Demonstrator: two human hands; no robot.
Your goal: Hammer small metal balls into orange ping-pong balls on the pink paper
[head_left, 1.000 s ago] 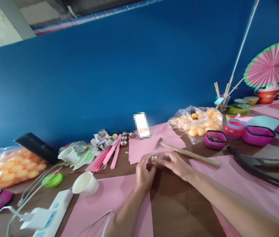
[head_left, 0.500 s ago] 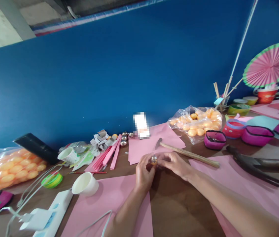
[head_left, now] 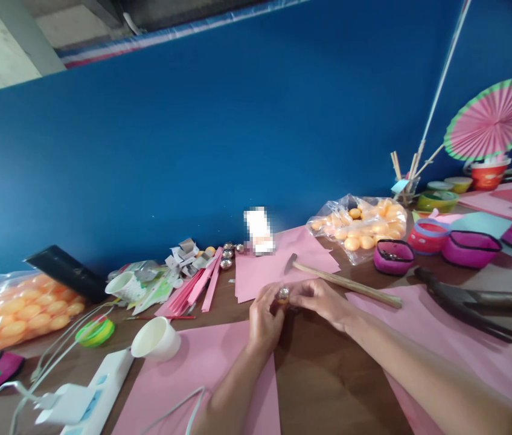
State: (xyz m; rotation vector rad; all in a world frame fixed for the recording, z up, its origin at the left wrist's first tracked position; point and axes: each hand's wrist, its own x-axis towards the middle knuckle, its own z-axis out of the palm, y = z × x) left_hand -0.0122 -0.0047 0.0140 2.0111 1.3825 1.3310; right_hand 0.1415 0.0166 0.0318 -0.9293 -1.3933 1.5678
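Between my two hands is a small shiny silver ball point(head_left: 284, 292), with an orange-toned part just below it that is too small to make out. The fingers of my left hand point(head_left: 265, 317) are curled round its left side. From the right, the thumb and fingers of my right hand point(head_left: 322, 302) pinch at its lower edge, and their tips are partly hidden. Both hands are low over the brown table point(head_left: 323, 374). Beyond them lies a hammer with a wooden handle point(head_left: 351, 284). Several more silver balls point(head_left: 227, 255) rest near the blue partition.
Pink paper sheets point(head_left: 220, 356) lie on both sides. A white cup point(head_left: 156, 338) and a power strip point(head_left: 102, 386) are at left, near pink paper strips point(head_left: 201, 284). Bags of orange balls point(head_left: 364, 226) stand at both ends. A claw hammer point(head_left: 464, 302) and magenta pouches point(head_left: 394, 258) lie right.
The silver ball has turned or shifted very slightly in my fingers. Both hands stay in nearly the same place.
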